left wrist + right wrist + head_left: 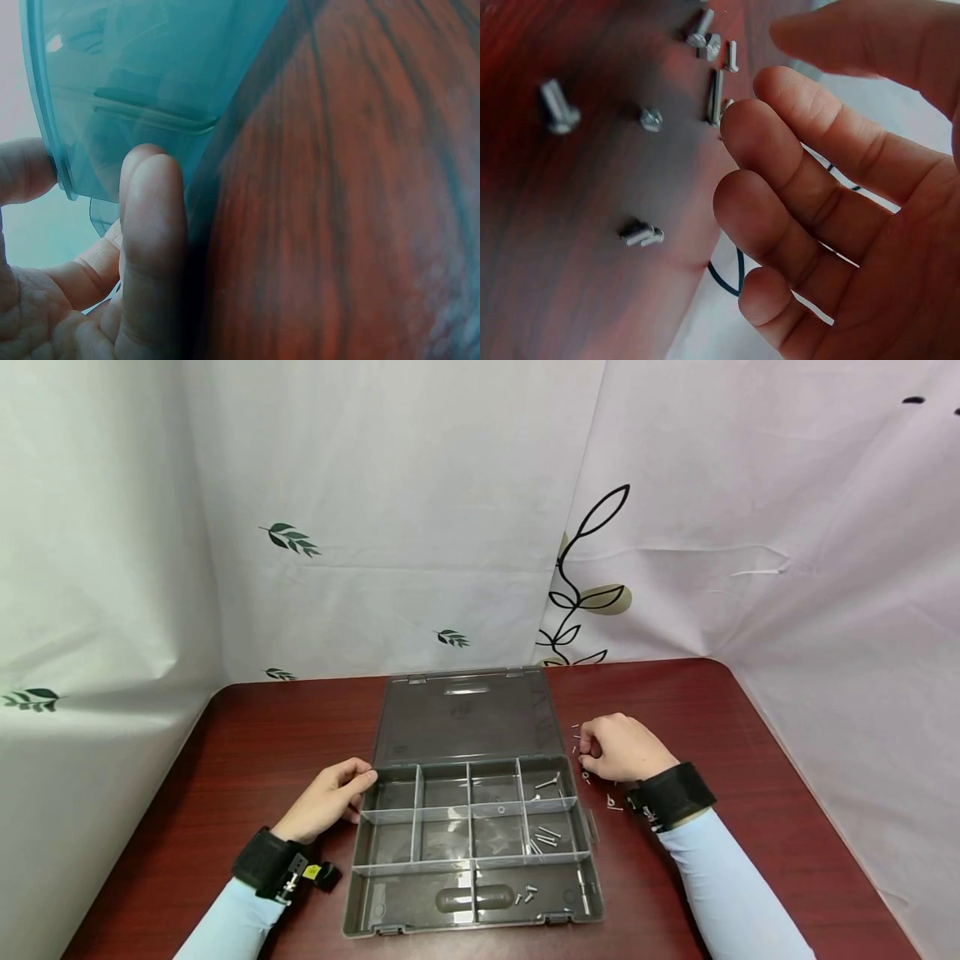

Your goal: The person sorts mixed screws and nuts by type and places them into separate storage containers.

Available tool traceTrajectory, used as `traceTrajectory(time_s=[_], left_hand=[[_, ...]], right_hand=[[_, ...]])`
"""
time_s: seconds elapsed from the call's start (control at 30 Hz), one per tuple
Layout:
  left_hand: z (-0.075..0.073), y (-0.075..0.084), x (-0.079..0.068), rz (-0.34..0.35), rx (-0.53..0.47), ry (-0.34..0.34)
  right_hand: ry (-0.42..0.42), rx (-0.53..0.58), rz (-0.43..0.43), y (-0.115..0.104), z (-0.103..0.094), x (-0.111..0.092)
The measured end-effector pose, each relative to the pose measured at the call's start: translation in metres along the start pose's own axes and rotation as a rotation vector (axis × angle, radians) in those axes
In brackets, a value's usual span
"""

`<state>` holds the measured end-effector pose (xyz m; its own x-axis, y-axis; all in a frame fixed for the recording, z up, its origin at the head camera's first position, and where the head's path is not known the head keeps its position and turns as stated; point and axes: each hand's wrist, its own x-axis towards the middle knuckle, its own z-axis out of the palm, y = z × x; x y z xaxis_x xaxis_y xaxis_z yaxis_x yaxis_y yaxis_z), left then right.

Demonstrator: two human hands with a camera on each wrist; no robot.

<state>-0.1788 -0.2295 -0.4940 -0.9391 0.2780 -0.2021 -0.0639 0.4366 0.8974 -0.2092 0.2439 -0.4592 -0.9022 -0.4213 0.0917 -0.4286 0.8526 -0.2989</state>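
Note:
A grey translucent compartment box lies on the table with its lid folded back. My left hand grips the box at its left upper corner; in the left wrist view the thumb is at the rim and fingers lie against the outer wall. To the right of the box, my right hand hovers low over loose small screws. Its thumb and index fingertip stand apart, with nothing seen between them. Several screws lie in the box's right compartments.
More loose screws lie on the dark red wood table between the box and my right wrist. A white patterned cloth hangs behind and beside the table. A latch tab sticks out from the box's right side.

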Motion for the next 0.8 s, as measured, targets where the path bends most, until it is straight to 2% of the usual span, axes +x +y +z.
traceTrajectory(time_s=[0.27, 0.53, 0.8], left_hand=[[0.000, 0.001, -0.001, 0.018, 0.002, -0.006], [0.000, 0.000, -0.001, 0.020, 0.003, -0.004], [0.000, 0.003, -0.002, 0.004, -0.003, 0.002]], right_hand=[[0.003, -0.031, -0.024, -0.004, 0.009, 0.002], [0.004, -0.026, 0.009, -0.006, 0.013, 0.003], [0.046, -0.025, 0.015, -0.007, 0.016, 0.004]])
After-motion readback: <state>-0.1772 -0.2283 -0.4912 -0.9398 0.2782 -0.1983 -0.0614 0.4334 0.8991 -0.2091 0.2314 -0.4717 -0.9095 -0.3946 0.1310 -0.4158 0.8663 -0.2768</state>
